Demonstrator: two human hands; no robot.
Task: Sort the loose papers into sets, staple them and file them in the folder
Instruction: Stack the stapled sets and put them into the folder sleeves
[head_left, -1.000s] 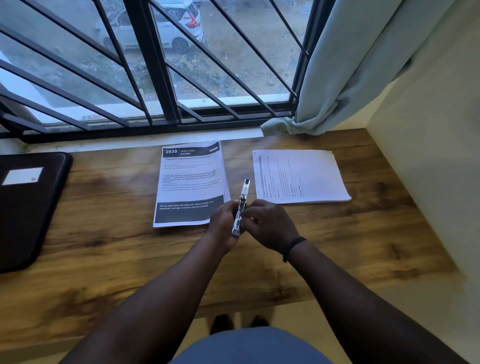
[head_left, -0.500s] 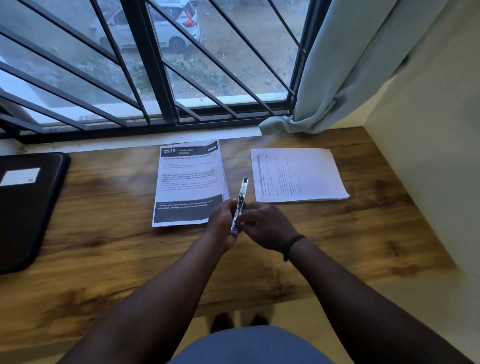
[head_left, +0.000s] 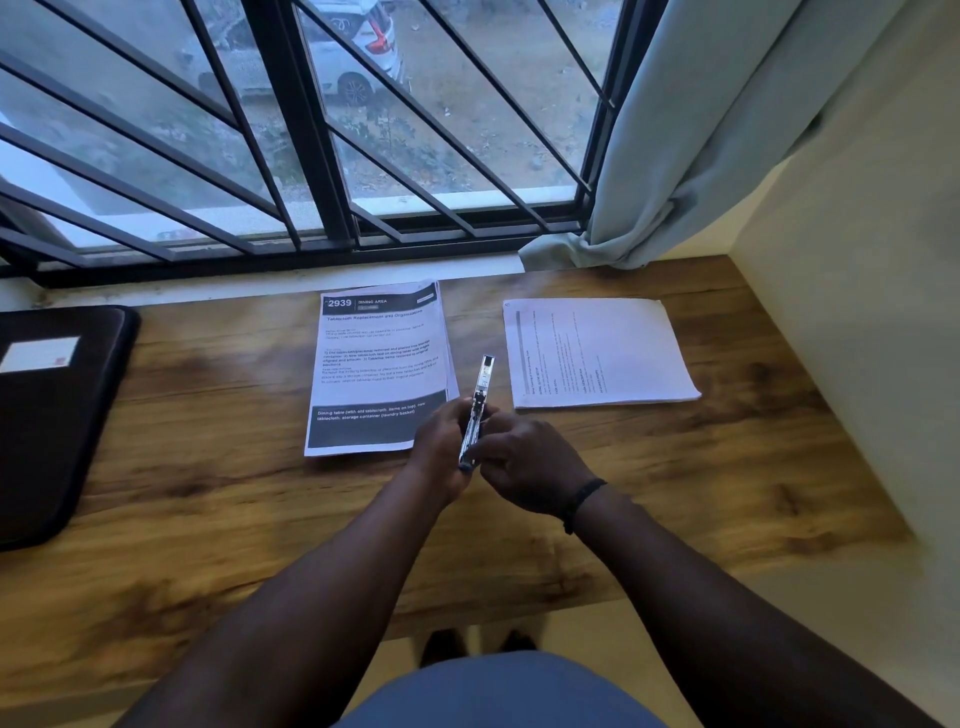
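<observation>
A slim metal stapler (head_left: 479, 400) stands tilted between my hands above the wooden desk (head_left: 208, 467), its top end pointing away from me. My left hand (head_left: 441, 441) grips its lower part from the left. My right hand (head_left: 524, 457) pinches the same lower part from the right. One set of papers (head_left: 376, 364), headed "2939 Dining Area", lies just left of the stapler. A second set of papers (head_left: 597, 353), turned sideways, lies to the right. The black folder (head_left: 47, 415) lies closed at the desk's left edge.
A barred window (head_left: 311, 156) runs along the back of the desk. A pale curtain (head_left: 701, 156) hangs at the back right, its hem on the sill. A cream wall (head_left: 857, 338) bounds the desk on the right.
Both hands keep hold of the stapler in about the same place. Papers and folder have not moved.
</observation>
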